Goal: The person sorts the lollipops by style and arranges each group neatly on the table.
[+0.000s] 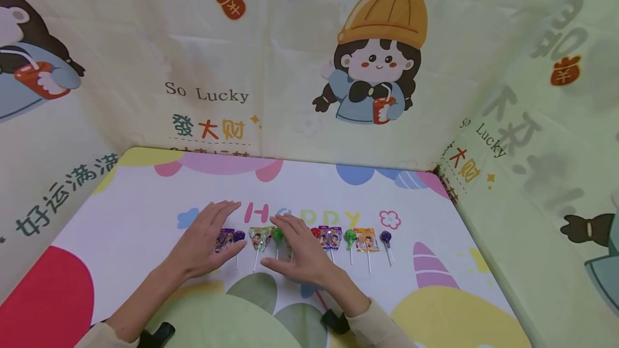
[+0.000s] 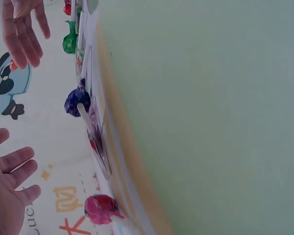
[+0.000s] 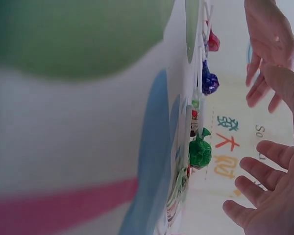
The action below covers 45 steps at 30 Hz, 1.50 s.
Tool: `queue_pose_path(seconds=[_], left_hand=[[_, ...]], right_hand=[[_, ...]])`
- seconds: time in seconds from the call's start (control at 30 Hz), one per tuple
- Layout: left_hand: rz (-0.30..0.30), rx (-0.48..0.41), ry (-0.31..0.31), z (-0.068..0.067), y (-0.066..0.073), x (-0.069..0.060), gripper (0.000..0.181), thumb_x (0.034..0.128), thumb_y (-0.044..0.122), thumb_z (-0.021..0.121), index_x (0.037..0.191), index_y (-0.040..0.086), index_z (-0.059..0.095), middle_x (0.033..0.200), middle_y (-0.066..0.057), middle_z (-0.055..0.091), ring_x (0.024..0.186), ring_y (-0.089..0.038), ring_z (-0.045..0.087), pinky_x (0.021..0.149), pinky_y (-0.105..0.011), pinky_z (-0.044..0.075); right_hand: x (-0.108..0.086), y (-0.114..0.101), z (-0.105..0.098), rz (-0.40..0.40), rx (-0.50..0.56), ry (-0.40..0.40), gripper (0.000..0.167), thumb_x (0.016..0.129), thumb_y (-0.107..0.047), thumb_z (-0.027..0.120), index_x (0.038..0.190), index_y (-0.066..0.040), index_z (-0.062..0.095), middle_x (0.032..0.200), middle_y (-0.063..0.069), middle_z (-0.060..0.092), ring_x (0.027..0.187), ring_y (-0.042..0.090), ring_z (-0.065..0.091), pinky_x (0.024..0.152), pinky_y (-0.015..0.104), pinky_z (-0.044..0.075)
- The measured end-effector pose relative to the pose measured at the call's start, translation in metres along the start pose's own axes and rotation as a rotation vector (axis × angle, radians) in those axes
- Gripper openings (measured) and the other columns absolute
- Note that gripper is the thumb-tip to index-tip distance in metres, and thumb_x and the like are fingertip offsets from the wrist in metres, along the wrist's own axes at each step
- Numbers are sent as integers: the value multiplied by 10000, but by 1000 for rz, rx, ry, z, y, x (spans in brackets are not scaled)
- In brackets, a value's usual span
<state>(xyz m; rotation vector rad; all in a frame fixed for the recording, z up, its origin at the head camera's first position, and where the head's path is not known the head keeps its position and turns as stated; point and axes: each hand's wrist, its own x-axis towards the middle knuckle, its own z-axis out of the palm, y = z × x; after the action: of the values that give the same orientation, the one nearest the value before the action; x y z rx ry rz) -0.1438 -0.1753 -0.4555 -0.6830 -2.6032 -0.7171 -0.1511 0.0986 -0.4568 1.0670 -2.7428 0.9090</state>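
A row of wrapped lollipops lies across the table. My left hand [image 1: 205,246] hovers over its left end, fingers extended, beside a purple ball lollipop [image 1: 239,236] and a flat purple packet lollipop [image 1: 224,240]. My right hand [image 1: 302,254] hangs over the middle, fingers spread, partly covering the row. Between the hands are a flat green-wrapped lollipop [image 1: 261,236] and a green ball lollipop [image 1: 278,234]. Neither hand holds anything. In the left wrist view, a pink ball lollipop [image 2: 102,209] shows; the head view hides it behind the left hand.
Rightward the row continues with flat purple packets [image 1: 331,237], a green ball lollipop [image 1: 350,237], a flat orange packet [image 1: 366,239] and a dark purple ball lollipop [image 1: 385,237]. A printed cloth [image 1: 290,69] hangs behind the patterned table [image 1: 145,203] and at both sides.
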Motion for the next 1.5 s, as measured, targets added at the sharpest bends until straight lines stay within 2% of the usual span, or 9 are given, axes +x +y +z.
queue_pose_path(seconds=[0.17, 0.4, 0.6, 0.77, 0.9, 1.2, 1.5], left_hand=[[-20, -13, -50, -8, -8, -7, 769, 876, 434, 771, 1500, 105, 465, 1473, -167, 509, 1382, -391, 437, 1103, -648, 368], [-54, -41, -150, -16, -18, -12, 720, 885, 382, 772, 1485, 116, 475, 1474, -195, 502, 1370, -431, 436, 1059, -680, 398], [-28, -60, -225, -21, -25, -9, 637, 827, 243, 791, 1388, 62, 551, 1418, -174, 541, 1330, -415, 470, 1046, -653, 431], [-67, -83, -329, -24, -30, -8, 630, 773, 185, 774, 1358, 69, 570, 1413, -161, 526, 1332, -405, 444, 1050, -656, 426], [-83, -83, -388, -26, -35, -8, 631, 746, 164, 779, 1340, 85, 580, 1387, -161, 524, 1302, -399, 444, 1049, -657, 423], [-84, -99, -465, -26, -45, -1, 679, 693, 172, 864, 1296, 56, 574, 1295, -161, 530, 1235, -391, 415, 1031, -632, 401], [-87, -94, -522, -22, -51, 6, 629, 675, 193, 885, 1234, 73, 623, 1231, -101, 559, 1170, -331, 497, 1027, -578, 428]], right_hand=[[5, 1, 1, -8, 1, -26, 787, 909, -492, 738, 1538, -127, 437, 1581, 90, 430, 1489, 261, 347, 1154, 524, 382], [14, 4, 4, -30, 10, -65, 715, 925, -404, 749, 1512, -99, 479, 1532, 95, 487, 1450, 265, 400, 1156, 483, 390], [23, 4, 5, -22, -1, -136, 670, 919, -321, 773, 1489, -87, 509, 1514, 82, 514, 1447, 262, 409, 1172, 458, 374], [29, 5, 6, -17, -27, -187, 621, 912, -275, 779, 1461, -110, 539, 1516, 88, 510, 1456, 262, 400, 1179, 423, 366], [33, 7, 9, -23, -44, -215, 579, 912, -258, 778, 1432, -120, 563, 1501, 92, 517, 1443, 251, 411, 1178, 390, 365], [41, 9, 11, -6, -73, -252, 521, 908, -231, 783, 1387, -134, 603, 1436, 50, 561, 1387, 223, 460, 1174, 371, 368], [45, 9, 11, 19, -75, -291, 501, 913, -247, 787, 1373, -144, 619, 1395, 34, 595, 1342, 186, 510, 1143, 336, 400]])
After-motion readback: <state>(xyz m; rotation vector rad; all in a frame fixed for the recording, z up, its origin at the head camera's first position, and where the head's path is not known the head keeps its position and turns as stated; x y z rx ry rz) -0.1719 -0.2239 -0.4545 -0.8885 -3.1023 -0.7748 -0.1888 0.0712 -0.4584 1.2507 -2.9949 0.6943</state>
